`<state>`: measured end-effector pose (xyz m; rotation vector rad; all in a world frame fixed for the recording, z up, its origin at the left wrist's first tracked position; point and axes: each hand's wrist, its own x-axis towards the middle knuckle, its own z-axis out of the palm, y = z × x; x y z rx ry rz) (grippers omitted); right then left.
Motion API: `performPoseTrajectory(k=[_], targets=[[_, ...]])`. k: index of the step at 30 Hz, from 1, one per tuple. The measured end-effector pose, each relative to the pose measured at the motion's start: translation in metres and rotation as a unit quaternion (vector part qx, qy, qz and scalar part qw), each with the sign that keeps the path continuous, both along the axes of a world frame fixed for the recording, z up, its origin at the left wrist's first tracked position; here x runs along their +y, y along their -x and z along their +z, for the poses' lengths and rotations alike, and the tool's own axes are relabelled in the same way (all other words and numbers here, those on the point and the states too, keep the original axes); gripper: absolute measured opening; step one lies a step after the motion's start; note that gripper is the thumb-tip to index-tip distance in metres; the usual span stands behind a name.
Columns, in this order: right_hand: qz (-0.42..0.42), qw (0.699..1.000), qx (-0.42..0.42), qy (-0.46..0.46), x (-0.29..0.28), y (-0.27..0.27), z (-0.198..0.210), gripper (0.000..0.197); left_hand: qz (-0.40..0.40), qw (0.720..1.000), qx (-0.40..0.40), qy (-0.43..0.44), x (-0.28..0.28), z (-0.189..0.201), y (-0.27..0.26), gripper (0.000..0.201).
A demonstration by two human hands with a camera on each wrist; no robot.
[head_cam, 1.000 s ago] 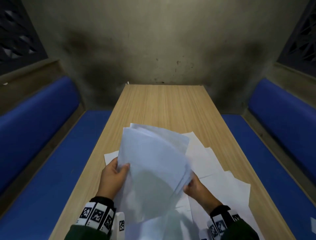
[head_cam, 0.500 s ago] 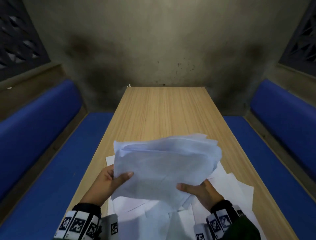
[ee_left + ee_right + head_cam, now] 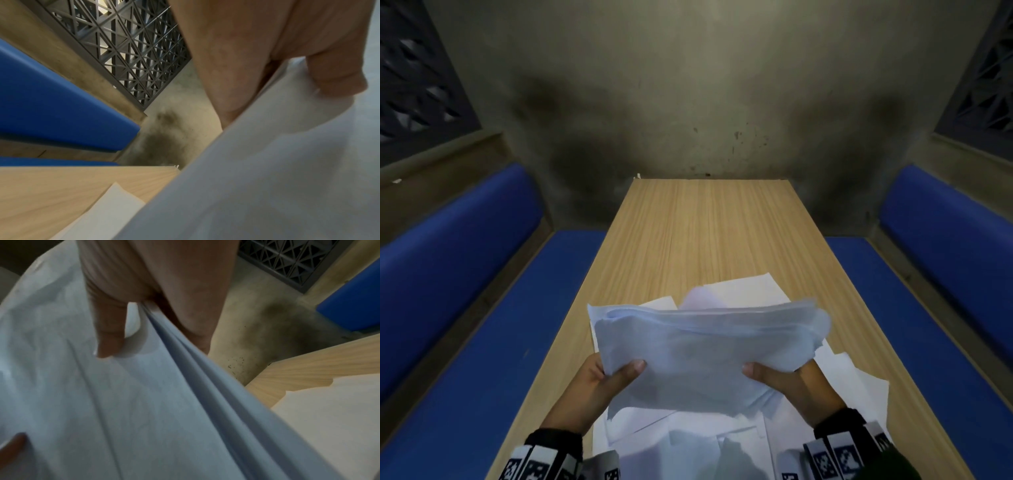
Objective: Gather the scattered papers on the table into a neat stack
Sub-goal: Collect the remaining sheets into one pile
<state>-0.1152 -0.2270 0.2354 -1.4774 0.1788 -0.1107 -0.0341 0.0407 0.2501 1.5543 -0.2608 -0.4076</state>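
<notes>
Hiding hands' [image 3: 599,387] fingers: held sheaf [image 3: 702,353]; edges blurred.

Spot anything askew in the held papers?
Yes. The bundle held by the left hand and right hand is ragged: far edges fan out unaligned, and loose sheets lie scattered on the table.

left hand [image 3: 599,383] raised, right hand [image 3: 798,383] level with it (thumbs on top, pinching)

The left hand [image 3: 599,383] and right hand [image 3: 794,383] are gripping a sagging bundle of papers [image 3: 705,346] above loose sheets [image 3: 852,380] lying on the wooden table [image 3: 705,233].
</notes>
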Motion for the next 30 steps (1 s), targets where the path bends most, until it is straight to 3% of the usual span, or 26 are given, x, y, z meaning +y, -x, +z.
performPoseTrajectory(k=[2, 5, 8, 11, 12, 14, 16, 18, 20, 22, 25, 30], targets=[[-0.011, 1.000, -0.005, -0.008, 0.002, -0.001, -0.003, 0.042, 0.027, 1.000, 0.000, -0.006, -0.001, -0.010, -0.001, 0.033], [0.001, 0.999, 0.033, 0.025, 0.001, -0.007, -0.021, 0.049, 0.022, 0.998, 0.002, -0.062, -0.003, -0.040, -0.003, 0.051], [-0.025, 0.989, 0.126, 0.067, 0.005, -0.014, -0.052, 0.037, 0.059, 0.989, 0.038, -0.131, -0.012, -0.082, -0.003, 0.036], [-0.029, 0.992, 0.112, 0.046, 0.008, -0.013, -0.067, 0.033, 0.115, 0.985, 0.099, -0.083, -0.024, -0.105, -0.004, 0.071], [-0.025, 0.992, 0.113, 0.041, 0.007, -0.014, -0.068, 0.028, 0.131, 0.983, 0.103, -0.076, -0.026, -0.104, -0.006, 0.070], [-0.043, 0.989, 0.121, 0.071, -0.002, -0.014, -0.072, 0.019, 0.151, 0.979, 0.092, -0.101, -0.026, -0.096, -0.013, 0.037], [-0.107, 0.976, 0.140, 0.131, -0.021, -0.010, -0.084, 0.017, 0.186, 0.970, 0.084, -0.134, -0.017, -0.091, -0.024, 0.021], [-0.191, 0.935, 0.227, 0.195, -0.051, -0.002, -0.101, 0.020, 0.213, 0.958, 0.092, -0.167, 0.001, -0.096, -0.035, 0.024], [-0.238, 0.848, 0.384, 0.278, -0.082, 0.013, -0.117, 0.058, 0.227, 0.941, 0.119, -0.220, 0.020, -0.108, -0.044, 0.034], [-0.260, 0.765, 0.508, 0.298, -0.103, 0.029, -0.130, 0.085, 0.232, 0.919, 0.138, -0.287, 0.037, -0.127, -0.048, 0.040], [-0.276, 0.736, 0.557, 0.267, -0.107, 0.038, -0.147, 0.097, 0.232, 0.877, 0.161, -0.388, 0.045, -0.151, -0.049, 0.047], [-0.296, 0.697, 0.589, 0.282, -0.100, 0.039, -0.148, 0.096, 0.179, 0.901, 0.165, -0.359, 0.031, -0.152, -0.045, 0.034]])
